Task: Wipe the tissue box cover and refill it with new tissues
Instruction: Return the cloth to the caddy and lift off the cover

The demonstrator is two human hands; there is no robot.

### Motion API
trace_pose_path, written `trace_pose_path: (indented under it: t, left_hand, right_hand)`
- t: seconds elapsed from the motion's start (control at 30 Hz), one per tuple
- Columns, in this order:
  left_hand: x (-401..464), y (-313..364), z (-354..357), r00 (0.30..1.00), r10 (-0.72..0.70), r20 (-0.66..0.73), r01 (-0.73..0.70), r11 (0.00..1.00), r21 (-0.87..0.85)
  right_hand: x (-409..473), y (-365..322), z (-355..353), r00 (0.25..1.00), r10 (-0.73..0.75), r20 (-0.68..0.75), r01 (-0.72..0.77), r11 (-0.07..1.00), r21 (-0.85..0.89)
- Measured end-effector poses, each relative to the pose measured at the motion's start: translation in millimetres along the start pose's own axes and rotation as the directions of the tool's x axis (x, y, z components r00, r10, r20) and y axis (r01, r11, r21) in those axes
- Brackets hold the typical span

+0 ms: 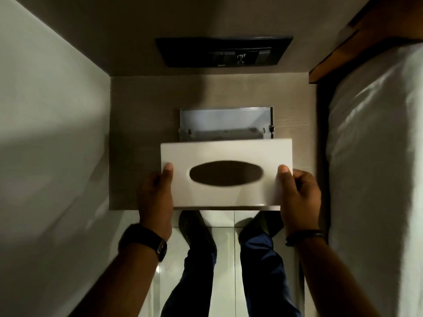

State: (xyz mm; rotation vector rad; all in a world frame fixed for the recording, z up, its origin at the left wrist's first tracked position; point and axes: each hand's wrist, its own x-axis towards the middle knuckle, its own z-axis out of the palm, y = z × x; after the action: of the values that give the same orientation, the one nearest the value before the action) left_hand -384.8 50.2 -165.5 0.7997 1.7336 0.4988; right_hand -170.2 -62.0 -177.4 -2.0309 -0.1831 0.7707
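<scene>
Both hands grasp the cover (226, 154) by its short ends, the left hand (155, 197) and the right hand (297, 197) each with a thumb on the top face and the other fingers, it seems, curled under the edge. The cover is held level over the front of the bench (137, 133), its oval slot (226, 173) facing up, just in front of the tray (225, 120) that lies behind it. To do this step well, keep the grip at the ends so the top face is free for wiping, hold it level, and bring it clear of the tray without knocking it. The slot shows only dark, so the cover looks empty of tissues, though the light is poor. The tray also appears bare; no tissues or cloth show anywhere. A bed (377, 156) lies to the right.
</scene>
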Motion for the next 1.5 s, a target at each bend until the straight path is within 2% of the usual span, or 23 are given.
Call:
trace_pose_path:
  t: [0.2,0.43,0.77,0.97,1.07,1.23,1.3,1.4,1.5]
  left_hand:
    - [-11.1,-35.7,-3.5,0.997,-0.066,-0.034,0.07,0.988,0.136]
    - [24.8,-48.1,6.6,0.997,-0.069,-0.028,0.074,0.962,0.264]
    - [80.4,-21.7,35.8,0.998,0.021,-0.056,0.001,0.927,0.374]
    - [83.0,-17.9,40.7,0.997,0.074,-0.031,-0.054,0.903,0.427]
    - [77.9,-21.6,35.3,0.998,0.053,-0.017,-0.04,0.901,0.432]
    - [63.4,-21.0,32.9,0.999,0.032,-0.005,-0.027,0.91,0.413]
    - [54.0,-16.8,33.4,0.998,0.067,-0.011,-0.056,0.903,0.426]
    - [28.2,-9.1,38.5,0.98,0.199,-0.005,-0.174,0.866,0.469]
    - [-20.2,-2.0,60.2,0.94,0.33,0.087,-0.334,0.84,0.428]
  right_hand:
    - [-17.0,44.8,-12.0,0.989,0.141,0.048,-0.131,0.978,-0.159]
    - [4.1,48.3,6.1,0.995,0.088,0.051,-0.068,0.949,-0.308]
    - [41.3,28.0,36.8,0.999,0.041,0.013,-0.034,0.945,-0.325]
    - [43.6,24.2,41.1,0.999,0.048,0.005,-0.043,0.942,-0.333]
    - [38.1,24.6,39.3,0.999,0.039,0.025,-0.028,0.935,-0.353]
    - [33.6,13.6,31.2,0.996,0.008,0.089,0.023,0.942,-0.334]
    - [32.8,6.8,20.7,0.997,-0.021,0.077,0.043,0.951,-0.305]
    - [32.3,-9.1,2.2,0.999,0.01,0.052,-0.002,0.986,-0.165]
    - [30.8,-31.5,-27.9,0.997,0.074,0.013,-0.073,0.997,-0.022]
